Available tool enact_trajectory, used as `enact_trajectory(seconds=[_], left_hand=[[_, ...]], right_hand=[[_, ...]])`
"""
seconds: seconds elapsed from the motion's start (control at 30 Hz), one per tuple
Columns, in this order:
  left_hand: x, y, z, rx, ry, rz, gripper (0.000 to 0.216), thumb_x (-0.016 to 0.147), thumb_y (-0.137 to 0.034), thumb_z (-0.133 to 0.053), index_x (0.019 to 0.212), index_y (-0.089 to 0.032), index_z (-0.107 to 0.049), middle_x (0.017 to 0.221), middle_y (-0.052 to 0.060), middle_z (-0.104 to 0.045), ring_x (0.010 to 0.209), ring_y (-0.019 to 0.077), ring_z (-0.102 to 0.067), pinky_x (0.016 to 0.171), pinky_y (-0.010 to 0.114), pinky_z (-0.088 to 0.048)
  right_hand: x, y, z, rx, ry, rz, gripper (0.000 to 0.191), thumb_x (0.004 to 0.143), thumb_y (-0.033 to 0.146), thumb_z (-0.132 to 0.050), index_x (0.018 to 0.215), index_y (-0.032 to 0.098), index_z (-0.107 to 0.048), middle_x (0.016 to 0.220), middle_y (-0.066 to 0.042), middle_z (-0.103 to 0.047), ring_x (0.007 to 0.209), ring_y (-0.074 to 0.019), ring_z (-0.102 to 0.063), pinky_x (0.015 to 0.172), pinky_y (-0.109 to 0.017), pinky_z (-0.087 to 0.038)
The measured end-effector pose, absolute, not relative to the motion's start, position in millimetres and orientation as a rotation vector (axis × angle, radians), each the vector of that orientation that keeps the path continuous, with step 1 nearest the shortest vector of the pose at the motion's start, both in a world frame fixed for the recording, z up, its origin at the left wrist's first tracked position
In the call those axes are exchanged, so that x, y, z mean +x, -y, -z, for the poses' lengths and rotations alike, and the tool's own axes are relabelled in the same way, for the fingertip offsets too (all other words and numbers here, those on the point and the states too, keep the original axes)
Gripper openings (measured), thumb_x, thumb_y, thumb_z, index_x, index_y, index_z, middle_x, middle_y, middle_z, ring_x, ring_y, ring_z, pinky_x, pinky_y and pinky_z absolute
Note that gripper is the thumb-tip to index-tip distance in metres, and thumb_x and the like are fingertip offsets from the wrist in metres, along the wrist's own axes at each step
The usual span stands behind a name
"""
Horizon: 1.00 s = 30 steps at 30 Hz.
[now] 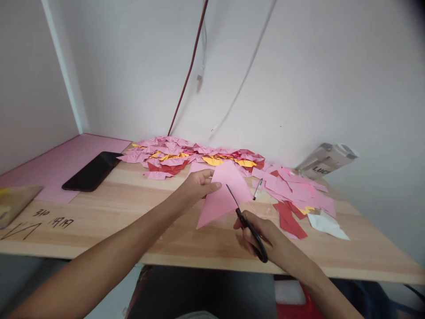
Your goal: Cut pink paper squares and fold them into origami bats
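Note:
My left hand (198, 185) pinches the upper left edge of a pink paper sheet (222, 195), holding it just above the wooden table (133, 212). My right hand (262, 237) grips black scissors (247, 223), fingers through the handles. The blades point up and away, lying against the sheet's right side. Behind the sheet lies a heap of folded pink, red and yellow paper pieces (186, 157).
A black phone (92, 171) rests on a large pink sheet (63, 161) at the left. A pen (257, 189) lies among loose pink and red scraps (292, 195) at the right, beside a white scrap (327, 223). A grey box (323, 160) leans on the wall. Cables (189, 71) hang down.

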State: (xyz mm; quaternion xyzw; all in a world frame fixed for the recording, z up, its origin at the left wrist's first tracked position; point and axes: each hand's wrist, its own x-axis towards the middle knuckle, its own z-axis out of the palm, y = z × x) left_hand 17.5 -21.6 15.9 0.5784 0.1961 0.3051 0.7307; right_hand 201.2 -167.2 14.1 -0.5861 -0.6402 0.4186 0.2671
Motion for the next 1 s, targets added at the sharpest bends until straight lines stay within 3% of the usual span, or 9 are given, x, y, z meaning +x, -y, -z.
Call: enact_trajectory(seconds=[0.27,0.5,0.73,1.0], left_hand=[[18,22,-13,1.263,-0.410,-0.649,0.053,0.071,-0.033,-0.074,0.117,-0.013,-0.057,0.076,0.004,-0.069,0.062,0.0112,-0.060,0.056,0.018,-0.041],[19,27,-17,1.260,-0.436,-0.610,0.055,0.069,-0.035,-0.074,0.116,-0.013,-0.056,0.075,0.004,-0.068,0.064,0.0122,-0.061,0.058,0.019,-0.043],[20,30,-18,1.260,-0.455,-0.627,0.057,0.067,-0.034,-0.076,0.115,-0.012,-0.056,0.072,0.003,-0.068,0.060,0.0117,-0.060,0.057,0.019,-0.041],[23,34,-18,1.308,-0.470,-0.577,0.056,0.073,-0.033,-0.072,0.120,-0.011,-0.053,0.078,0.006,-0.070,0.064,0.0122,-0.061,0.058,0.020,-0.042]], right_hand=[[200,168,-17,-1.502,1.837,-1.052,0.025,0.096,0.040,-0.038,0.095,0.019,-0.050,0.070,0.001,-0.053,0.063,-0.0125,-0.047,0.064,-0.027,-0.039],[195,167,-20,-1.492,1.750,-1.043,0.037,0.094,0.051,-0.036,0.092,0.018,-0.052,0.066,0.000,-0.053,0.062,-0.0137,-0.049,0.061,-0.027,-0.038],[195,167,-18,-1.516,1.728,-1.066,0.033,0.096,0.046,-0.036,0.079,0.019,-0.046,0.064,0.001,-0.052,0.060,-0.0125,-0.048,0.059,-0.026,-0.035],[195,169,-16,-1.460,1.677,-1.087,0.025,0.097,0.036,-0.037,0.088,0.018,-0.052,0.062,0.002,-0.052,0.058,-0.0120,-0.047,0.059,-0.026,-0.036]])
